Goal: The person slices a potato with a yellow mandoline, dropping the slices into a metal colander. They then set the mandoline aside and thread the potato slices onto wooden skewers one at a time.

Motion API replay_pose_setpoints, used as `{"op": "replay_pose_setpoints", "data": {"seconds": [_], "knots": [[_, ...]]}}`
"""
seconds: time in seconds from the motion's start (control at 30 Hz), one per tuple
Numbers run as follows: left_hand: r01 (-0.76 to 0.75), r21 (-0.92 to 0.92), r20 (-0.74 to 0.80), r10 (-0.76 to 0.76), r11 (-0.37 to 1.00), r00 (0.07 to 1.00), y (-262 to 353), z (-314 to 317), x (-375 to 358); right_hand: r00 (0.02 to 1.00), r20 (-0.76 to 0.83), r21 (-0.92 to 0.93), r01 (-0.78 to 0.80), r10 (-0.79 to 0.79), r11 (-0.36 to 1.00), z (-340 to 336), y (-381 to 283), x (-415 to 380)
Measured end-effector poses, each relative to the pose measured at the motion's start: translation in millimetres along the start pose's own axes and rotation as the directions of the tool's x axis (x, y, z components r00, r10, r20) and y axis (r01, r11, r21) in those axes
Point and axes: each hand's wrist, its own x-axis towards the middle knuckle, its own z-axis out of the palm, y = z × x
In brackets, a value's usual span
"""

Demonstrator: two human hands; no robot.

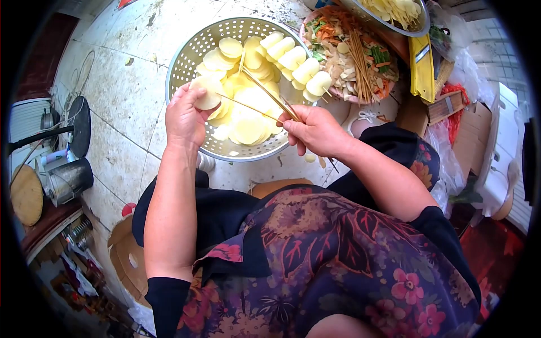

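Observation:
My left hand (185, 119) pinches a round, pale potato slice (209, 94) over the left side of a perforated metal colander (189, 59). My right hand (316, 130) is closed around several thin wooden skewers (269, 93). One skewer (248, 105) points left from that hand, and its tip meets the slice; whether it passes through cannot be made out. Below both hands, many loose potato slices (248, 127) lie in the colander. Slices threaded on skewers (293, 58) rest across its right rim.
Behind the colander on the right, a tray (304, 36) holds mixed cut vegetables and a bundle of skewers (359, 65). Another metal bowl (420, 28) of slices overlaps it. Cardboard (473, 135) and plastic bags stand right; a metal pot (69, 180) is left.

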Motion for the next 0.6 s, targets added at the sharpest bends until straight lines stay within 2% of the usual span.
{"op": "replay_pose_setpoints", "data": {"seconds": [0.13, 0.2, 0.3, 0.43, 0.6], "knots": [[-0.028, 0.044, 0.011, 0.027, 0.999, 1.0, -3.2, -2.3, 1.9, 1.0, -0.001, -0.004, -0.001, 0.001, 1.0, -0.9, 1.2, 1.3], [-0.074, 0.158, 0.016, 0.072, 0.985, 0.997, -4.1, -2.1, 1.2, 1.0, -0.022, -0.008, -0.01, 0.01, 1.0, -1.1, -0.8, 0.4], [-0.052, 0.23, 0.06, 0.039, 0.972, 0.997, -0.1, 4.5, -5.4, 0.999, -0.039, -0.036, -0.031, 0.029, 0.999, -1.8, -2.5, -1.0], [-0.023, 0.199, 0.105, 0.002, 0.98, 0.994, -2.0, 10.0, -11.7, 0.999, -0.054, -0.057, -0.005, 0.001, 0.998, -2.5, 2.1, 0.1], [0.003, 0.101, 0.018, -0.004, 0.995, 1.0, -2.6, 18.0, -15.3, 0.999, -0.029, -0.04, 0.025, -0.026, 0.999, -0.7, -5.7, -4.6]]}}
